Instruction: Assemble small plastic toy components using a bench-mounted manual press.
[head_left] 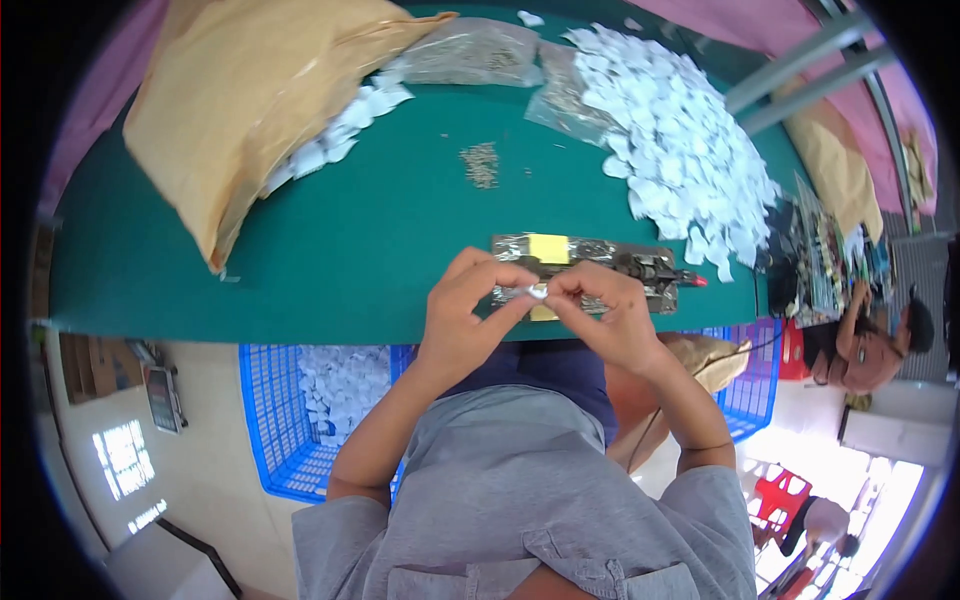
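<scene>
Both my hands meet over the table's near edge, fingertips pinched on a small white piece (538, 292) whose exact kind I cannot make out. My left hand (468, 308) grips its left side, while my right hand (615, 315) closes on its right side. Just beyond and below the fingers lies a dark, film-wrapped fixture (597, 247) with yellow pads (548, 248) and a clamp with a red-tipped handle (692, 279). Farther off, a little heap of small brownish pins (481, 166) rests on the green table (370, 225). A large pile of white pieces (672, 130) spreads at the far right.
A big brown paper bag (265, 85) stands at the far left, white pieces (335, 135) beside it. Clear plastic bags (470, 55) lie at the back. Blue crates (268, 425) flank my legs; the left holds white pieces. Two people (865, 350) are off to the right.
</scene>
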